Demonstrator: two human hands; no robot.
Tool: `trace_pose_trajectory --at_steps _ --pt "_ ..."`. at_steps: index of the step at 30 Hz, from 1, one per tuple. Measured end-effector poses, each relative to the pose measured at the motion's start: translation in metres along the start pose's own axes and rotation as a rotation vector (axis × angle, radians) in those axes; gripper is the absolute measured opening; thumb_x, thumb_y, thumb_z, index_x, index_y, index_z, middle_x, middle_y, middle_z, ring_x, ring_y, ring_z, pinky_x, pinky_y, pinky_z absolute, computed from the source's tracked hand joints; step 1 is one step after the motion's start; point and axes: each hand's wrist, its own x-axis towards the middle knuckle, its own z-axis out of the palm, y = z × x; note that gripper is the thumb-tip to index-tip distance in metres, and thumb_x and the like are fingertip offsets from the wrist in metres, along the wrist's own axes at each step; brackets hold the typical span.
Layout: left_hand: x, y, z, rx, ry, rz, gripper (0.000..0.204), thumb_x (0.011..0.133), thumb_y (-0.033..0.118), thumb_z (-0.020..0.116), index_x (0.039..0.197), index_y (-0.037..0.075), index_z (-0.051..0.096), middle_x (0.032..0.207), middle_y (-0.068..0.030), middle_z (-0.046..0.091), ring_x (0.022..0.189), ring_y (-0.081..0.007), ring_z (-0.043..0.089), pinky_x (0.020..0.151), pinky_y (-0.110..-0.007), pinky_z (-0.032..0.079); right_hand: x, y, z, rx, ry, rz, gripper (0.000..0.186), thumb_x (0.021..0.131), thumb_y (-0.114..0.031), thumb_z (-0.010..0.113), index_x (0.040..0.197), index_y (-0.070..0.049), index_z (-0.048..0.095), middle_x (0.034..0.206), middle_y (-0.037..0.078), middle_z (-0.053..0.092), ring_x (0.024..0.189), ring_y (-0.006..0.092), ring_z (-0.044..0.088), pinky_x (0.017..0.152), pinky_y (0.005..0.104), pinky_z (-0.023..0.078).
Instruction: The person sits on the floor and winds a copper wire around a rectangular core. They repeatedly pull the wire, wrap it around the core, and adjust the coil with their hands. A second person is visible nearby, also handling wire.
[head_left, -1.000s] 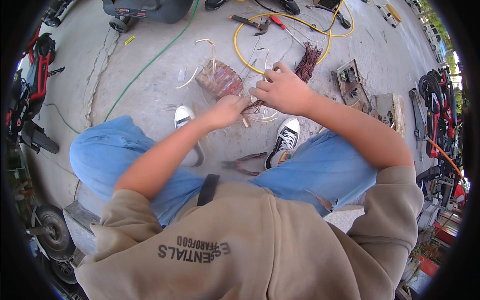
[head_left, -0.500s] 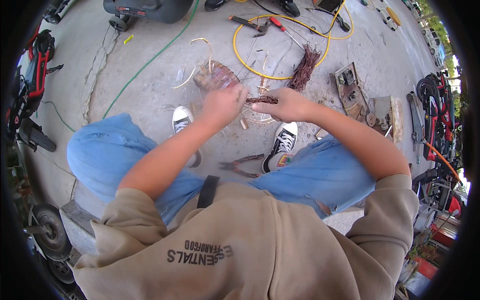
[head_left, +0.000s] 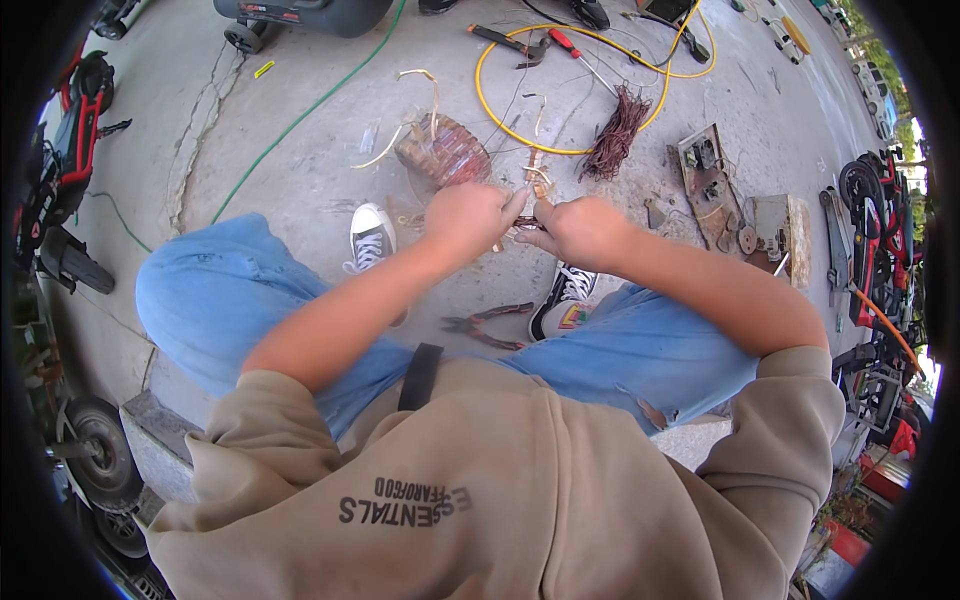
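My left hand (head_left: 466, 213) and my right hand (head_left: 584, 231) are close together in front of my knees, thumbs nearly meeting. Both are closed on a bundle of thin dark red-brown wire (head_left: 526, 223), and only a short stretch of it shows between them. Just beyond my left hand a copper-coloured coil (head_left: 443, 152), seemingly wrapped in clear plastic, lies on the ground with pale lead ends sticking out. A larger tangle of the same dark wire (head_left: 617, 135) rests farther off to the right. Pliers (head_left: 487, 322) with dark red handles lie open between my shoes.
Farther out are a hammer (head_left: 512, 46), a red-handled screwdriver (head_left: 585, 62) and a looped yellow hose (head_left: 481, 95). A green hose (head_left: 305, 118) crosses the concrete at left. A rusty metal part (head_left: 708, 185) and a block-shaped part (head_left: 780, 228) stand at right. Motorbikes line both sides.
My hands have drawn closer together and slightly nearer to me, so less of the wire bundle shows between them. The whole view has shifted a little.
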Motion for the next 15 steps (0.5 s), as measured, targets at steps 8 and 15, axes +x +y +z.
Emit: trace_pose_trajectory --at_steps 8,15 --pt "0.010 -0.023 0.008 0.172 0.285 0.427 0.050 0.093 0.044 0.057 0.060 0.006 0.062 0.057 -0.0122 0.057 0.056 -0.0319 0.059 0.051 -0.041 0.047 0.008 -0.011 0.005 0.744 -0.232 0.360 0.046 0.098 -0.041 0.051 0.091 0.003 0.061 0.064 0.014 0.062 0.057 0.0262 0.061 0.054 0.0401 0.047" --pt "0.020 -0.023 0.004 -0.235 -0.247 -0.093 0.053 0.095 0.048 0.053 0.072 0.001 0.065 0.067 -0.0191 0.062 0.063 -0.0392 0.060 0.060 -0.047 0.047 0.001 -0.014 0.020 -0.409 0.262 -0.212 0.029 0.092 -0.026 0.054 0.096 0.001 0.058 0.068 0.014 0.065 0.060 0.0279 0.066 0.050 0.0409 0.051"
